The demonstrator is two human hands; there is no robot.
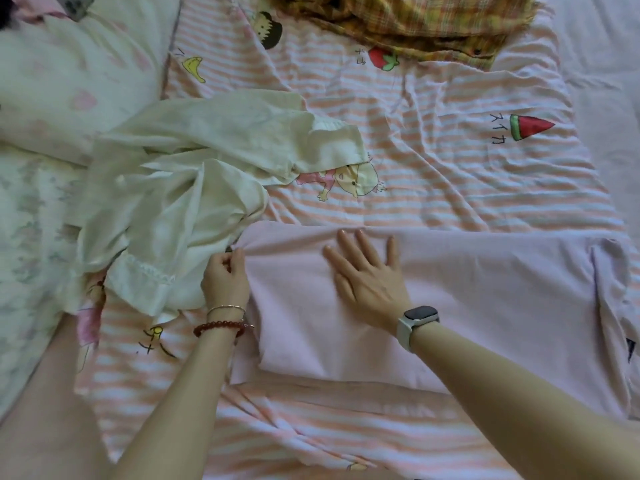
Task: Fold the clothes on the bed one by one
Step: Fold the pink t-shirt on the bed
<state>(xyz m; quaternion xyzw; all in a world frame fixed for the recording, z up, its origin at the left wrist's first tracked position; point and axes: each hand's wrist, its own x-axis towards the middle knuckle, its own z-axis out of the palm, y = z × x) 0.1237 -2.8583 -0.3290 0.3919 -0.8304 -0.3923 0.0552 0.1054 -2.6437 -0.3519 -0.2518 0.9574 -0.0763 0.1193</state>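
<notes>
A pale pink garment (485, 306) lies spread flat across the near middle and right of the bed. My left hand (225, 278) pinches its far left corner, fingers curled round the cloth. My right hand (367, 268) presses flat on the garment with straight, spread fingers, just right of the left hand. A crumpled cream-white garment (194, 188) lies in a heap left of the pink one, touching its corner. A yellow-brown plaid garment (415, 22) is bunched at the far edge of the bed.
The bed carries a pink-and-white striped sheet (450, 174) with cartoon and fruit prints. A floral quilt or pillow (52, 98) fills the left side. My bare knee (41, 410) is at the near left. A plain lilac sheet (606, 64) shows at the right.
</notes>
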